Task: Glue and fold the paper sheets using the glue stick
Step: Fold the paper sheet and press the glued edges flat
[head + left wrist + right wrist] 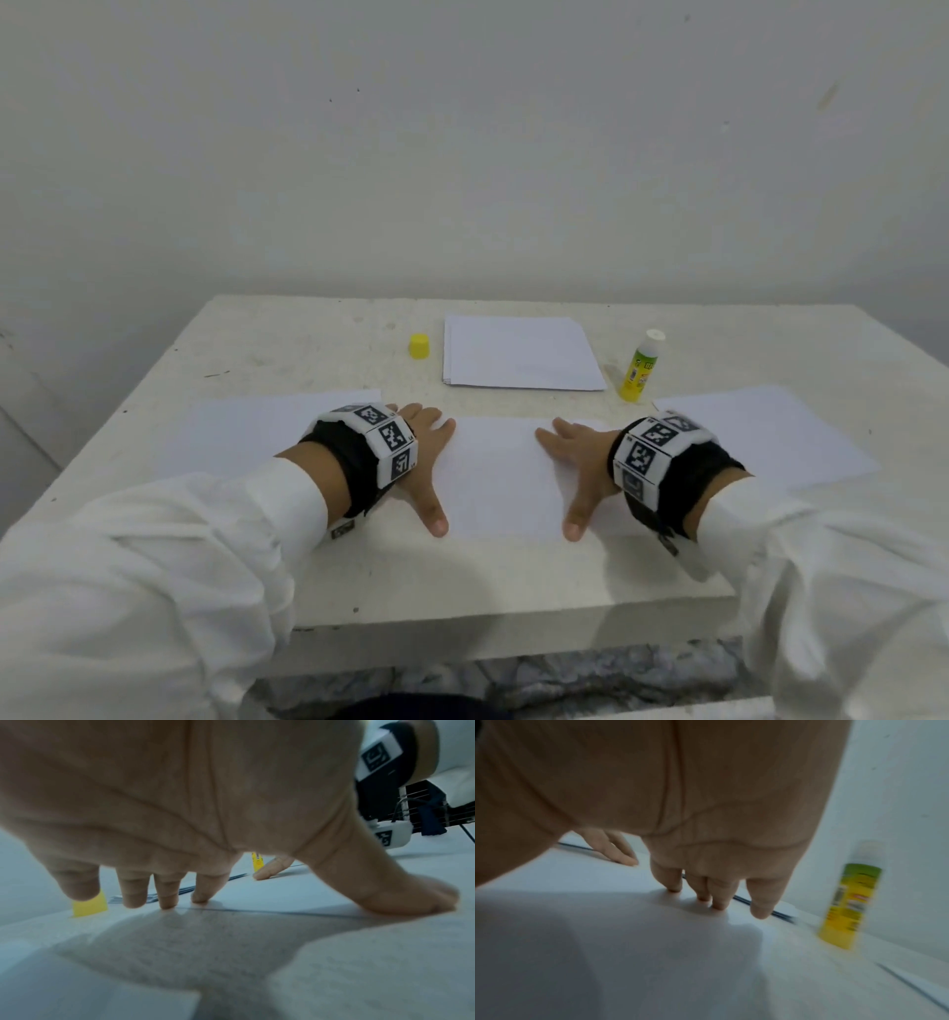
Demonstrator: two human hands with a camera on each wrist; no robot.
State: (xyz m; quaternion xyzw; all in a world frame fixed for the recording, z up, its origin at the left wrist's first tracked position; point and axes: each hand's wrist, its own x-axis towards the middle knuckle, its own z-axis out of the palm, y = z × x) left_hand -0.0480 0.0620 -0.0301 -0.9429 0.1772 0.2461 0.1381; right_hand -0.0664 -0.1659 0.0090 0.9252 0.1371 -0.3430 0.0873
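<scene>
White paper filled the lower middle of the head view: a folded sheet point(500, 475) lay flat on the table point(287, 349), and you pressed it with both hands. Your left hand point(426, 462) lay on its left edge, fingers straight and spread, thumb angled toward the bottom of the frame. Your right hand point(577, 470) mirrored it on the right edge, fingers flat and gripping nothing. In the left wrist view your fingertips point(168, 902) touched down along the sheet's far edge. The glue stick point(642, 366) stood upright and uncapped at centre right, just beside the stack of sheets point(521, 352); its yellow cap point(419, 346) sat left of that stack. 2 more sheets point(246, 431) point(770, 437) lay at either side, possibly single layers, though the view was too soft to confirm.
</scene>
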